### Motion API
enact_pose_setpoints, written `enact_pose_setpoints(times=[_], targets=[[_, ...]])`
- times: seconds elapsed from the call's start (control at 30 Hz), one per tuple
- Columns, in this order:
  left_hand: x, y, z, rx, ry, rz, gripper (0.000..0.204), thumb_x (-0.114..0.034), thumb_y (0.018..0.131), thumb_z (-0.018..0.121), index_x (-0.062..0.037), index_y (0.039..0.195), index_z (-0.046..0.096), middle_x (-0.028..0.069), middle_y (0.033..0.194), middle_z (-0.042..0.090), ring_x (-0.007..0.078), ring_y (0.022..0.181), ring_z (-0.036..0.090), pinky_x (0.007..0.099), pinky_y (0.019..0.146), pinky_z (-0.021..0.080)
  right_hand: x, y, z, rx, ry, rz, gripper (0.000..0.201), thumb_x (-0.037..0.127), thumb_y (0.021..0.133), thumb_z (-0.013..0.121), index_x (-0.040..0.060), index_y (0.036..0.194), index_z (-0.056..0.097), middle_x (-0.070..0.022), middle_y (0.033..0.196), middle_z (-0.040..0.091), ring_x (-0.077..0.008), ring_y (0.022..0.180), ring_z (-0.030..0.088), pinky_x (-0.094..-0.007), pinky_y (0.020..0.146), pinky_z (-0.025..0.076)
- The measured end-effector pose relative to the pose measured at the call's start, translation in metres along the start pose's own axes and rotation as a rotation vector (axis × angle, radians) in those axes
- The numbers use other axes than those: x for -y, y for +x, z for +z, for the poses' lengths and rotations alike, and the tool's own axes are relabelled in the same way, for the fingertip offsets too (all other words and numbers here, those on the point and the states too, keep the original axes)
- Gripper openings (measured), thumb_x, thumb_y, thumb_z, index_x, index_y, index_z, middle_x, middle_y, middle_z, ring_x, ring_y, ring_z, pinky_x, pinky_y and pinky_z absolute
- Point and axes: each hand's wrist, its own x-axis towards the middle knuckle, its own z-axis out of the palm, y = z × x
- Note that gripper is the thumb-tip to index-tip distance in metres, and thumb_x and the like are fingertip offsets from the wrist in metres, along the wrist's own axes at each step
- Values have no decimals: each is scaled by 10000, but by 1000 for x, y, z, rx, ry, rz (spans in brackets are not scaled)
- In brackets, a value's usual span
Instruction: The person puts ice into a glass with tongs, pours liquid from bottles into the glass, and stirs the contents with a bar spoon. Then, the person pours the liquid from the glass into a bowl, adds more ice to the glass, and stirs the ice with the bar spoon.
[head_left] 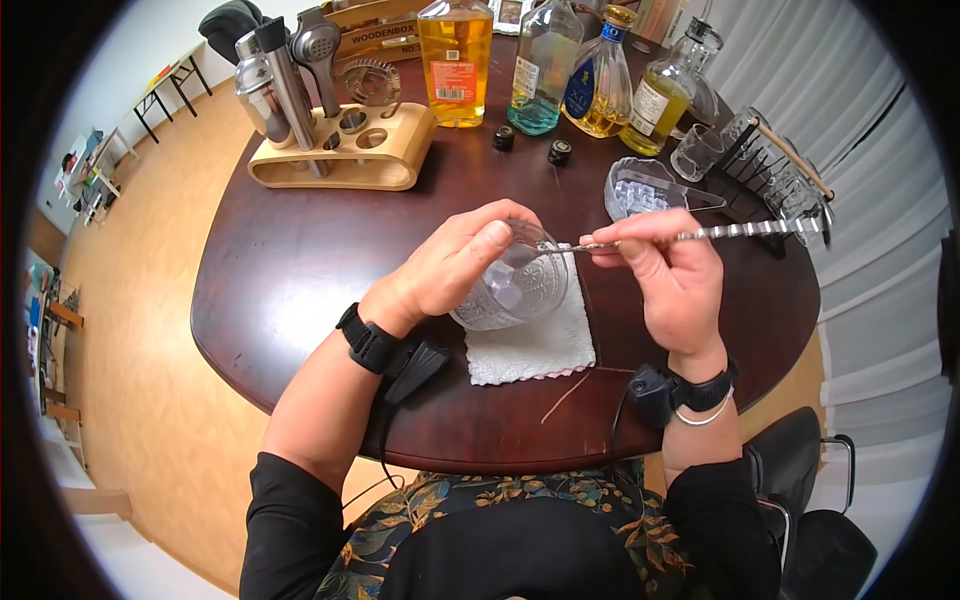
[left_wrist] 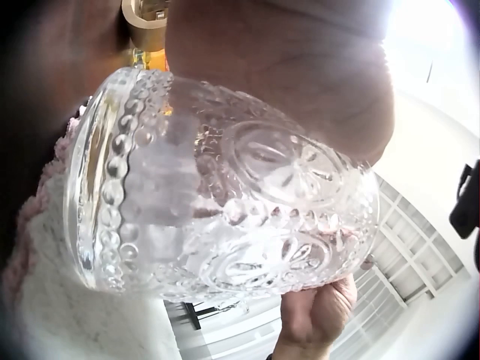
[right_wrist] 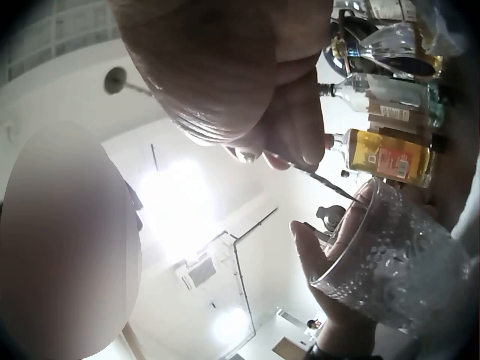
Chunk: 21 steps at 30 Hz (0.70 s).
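My left hand [head_left: 445,265] grips an embossed clear glass [head_left: 535,300], tilted over a folded white cloth [head_left: 530,352]. Ice cubes [head_left: 503,287] lie inside it. The left wrist view shows the beaded pattern of the glass [left_wrist: 225,217] close up, with my left palm [left_wrist: 285,82] along its upper side. Between thumb and fingers, my right hand [head_left: 675,280] pinches a twisted-handle bar spoon [head_left: 745,230]. One end of the spoon sticks out to the right; in the right wrist view the thin shaft [right_wrist: 330,185] enters the mouth of the glass [right_wrist: 397,274].
A wooden stand [head_left: 405,165] with bar tools stands back left. Several bottles, including an orange one [head_left: 470,60], line the back, with two black caps [head_left: 560,152] before them. At right are an ice dish [head_left: 640,190] and a rack of glasses [head_left: 790,190].
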Motion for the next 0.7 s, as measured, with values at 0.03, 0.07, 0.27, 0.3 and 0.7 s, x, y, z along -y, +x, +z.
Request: enact_pose_setpoints(times=[0.03, 0.07, 0.27, 0.3, 0.7], targets=[[1, 0, 0, -7, 2, 7, 771, -666, 917, 330, 36, 1158, 539, 105, 1055, 619, 181, 998, 570, 319, 914, 436, -1, 0, -2, 62, -147, -132, 94, 1, 877, 623, 13, 968, 602, -115, 932, 677, -216, 868, 675, -299, 759, 553], [4, 0, 1, -14, -26, 25, 684, -592, 943, 344, 27, 1156, 543, 106, 1039, 624, 187, 987, 575, 324, 907, 441, -2, 1, -3, 124, -294, -265, 116, -20, 853, 639, 19, 960, 617, -114, 926, 682, -227, 864, 676, -303, 750, 549], [11, -1, 0, -20, -67, 48, 527, -458, 991, 373, 12, 1148, 549, 113, 1005, 634, 204, 967, 586, 333, 890, 450, -11, -1, 14, 225, -398, -228, 171, -56, 804, 655, 31, 951, 652, -92, 898, 667, -241, 828, 661, -304, 729, 527], [10, -1, 1, -24, -56, 55, 526, -458, 990, 373, 13, 1147, 549, 114, 1004, 633, 205, 966, 586, 333, 889, 450, -12, -2, 16, 187, -375, -177, 158, -50, 815, 651, 27, 952, 651, -91, 891, 663, -232, 820, 661, -303, 724, 526], [3, 0, 0, -15, 19, 79, 500, -425, 979, 388, 19, 1140, 552, 122, 997, 636, 210, 957, 588, 339, 881, 453, -9, -7, 26, 74, 33, 218, 97, 5, 932, 557, -58, 899, 623, -53, 926, 636, -128, 825, 664, -246, 735, 551]])
